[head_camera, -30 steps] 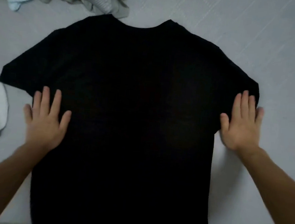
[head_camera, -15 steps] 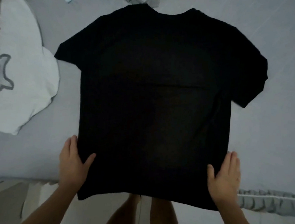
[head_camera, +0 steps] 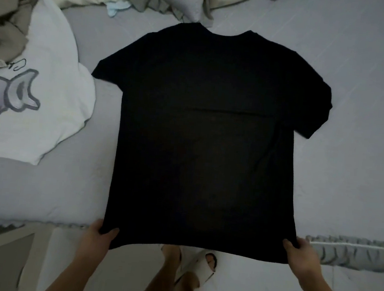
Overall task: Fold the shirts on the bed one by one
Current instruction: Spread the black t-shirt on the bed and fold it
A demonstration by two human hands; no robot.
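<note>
While the black shirt point(head_camera: 207, 135) is lying spread flat on the grey bed point(head_camera: 346, 170), collar away from us, we are gripping its hem, which is hanging over the bed's near edge. Our left hand point(head_camera: 99, 237) is pinching the left bottom corner and our right hand point(head_camera: 300, 254) the right one. A white printed shirt point(head_camera: 51, 100) is lying to the left, apart from the black one.

Home bedroom: bed point(head_camera: 31, 189), pillows point(head_camera: 176, 0)

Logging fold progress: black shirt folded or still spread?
Spread: black shirt lies flat, both sleeves out; left hand and right hand grip its hem corners.
</note>
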